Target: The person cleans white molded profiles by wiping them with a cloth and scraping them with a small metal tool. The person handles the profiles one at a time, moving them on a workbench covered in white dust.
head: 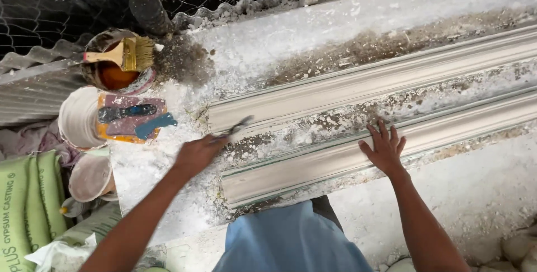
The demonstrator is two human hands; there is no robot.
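Note:
My left hand (197,153) grips a thin scraper (239,126) whose blade points at the near end of the upper plaster moulding (335,90). My right hand (385,148) lies flat, fingers spread, on the lower plaster moulding (313,165). Both long mouldings run side by side across a worktable (263,48) crusted with white plaster crumbs. A rough strip of dried plaster (335,122) fills the gap between them.
A tin of brown liquid (114,74) with a paintbrush (126,54) across it stands at the back left. Beside it are white buckets (81,118), two blue-handled scrapers (137,118) on a board, and green sacks (25,205). Wire mesh and corrugated sheet lie behind.

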